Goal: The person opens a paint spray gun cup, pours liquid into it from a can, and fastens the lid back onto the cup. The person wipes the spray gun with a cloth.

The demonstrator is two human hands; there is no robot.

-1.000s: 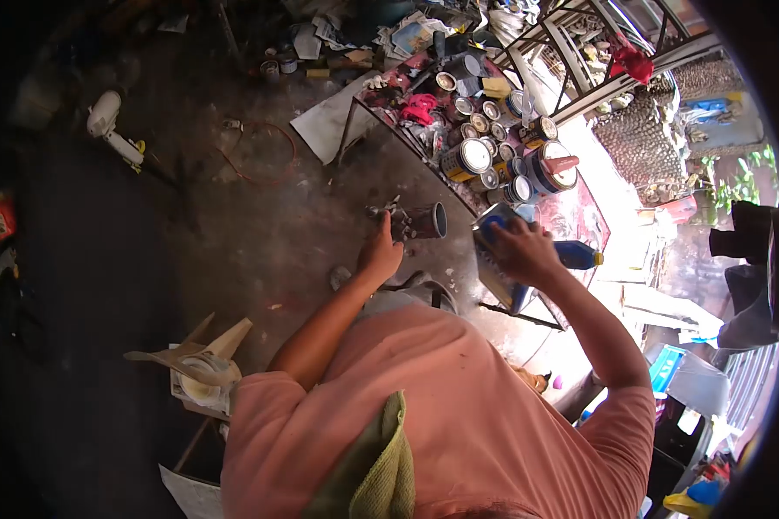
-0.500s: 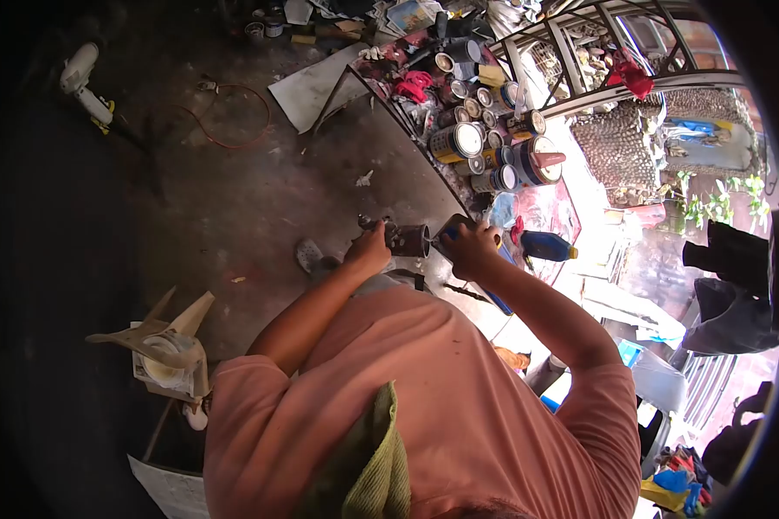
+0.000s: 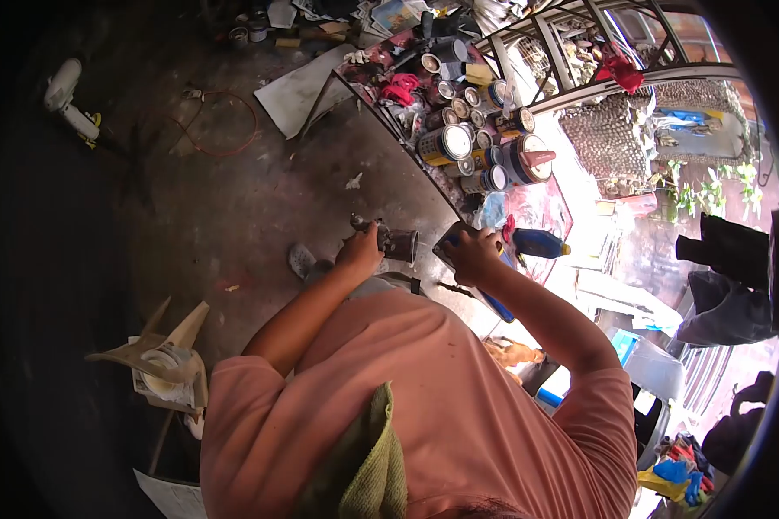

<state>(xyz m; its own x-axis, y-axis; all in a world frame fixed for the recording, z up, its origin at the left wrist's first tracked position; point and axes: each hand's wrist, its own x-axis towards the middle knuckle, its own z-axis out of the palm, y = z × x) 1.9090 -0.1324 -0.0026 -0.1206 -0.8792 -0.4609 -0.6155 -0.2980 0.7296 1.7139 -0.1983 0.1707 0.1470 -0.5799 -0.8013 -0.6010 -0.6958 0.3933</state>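
My left hand (image 3: pixel 361 248) is closed around what looks like a spray gun (image 3: pixel 400 246), its dark open cup pointing right. Some grey metal shows above my fingers. To the right, my right hand (image 3: pixel 474 257) grips a dark can (image 3: pixel 447 241) from above, with its near end facing the cup. A gap separates cup and can. Close beyond my right hand lies a dark blue bottle (image 3: pixel 541 243) with a yellow cap.
Several paint cans (image 3: pixel 446 145) crowd the paint-stained table (image 3: pixel 556 201), whose edge runs just ahead of my hands. A metal frame (image 3: pixel 571 65) stands behind it. A hose (image 3: pixel 255 130) lies on the floor at left. A pale chair-like object (image 3: pixel 169 368) is at lower left.
The dark can was close to the cup's mouth and is now farther from it. My left hand has shifted slightly left with the spray gun. The whole view has shifted a little.
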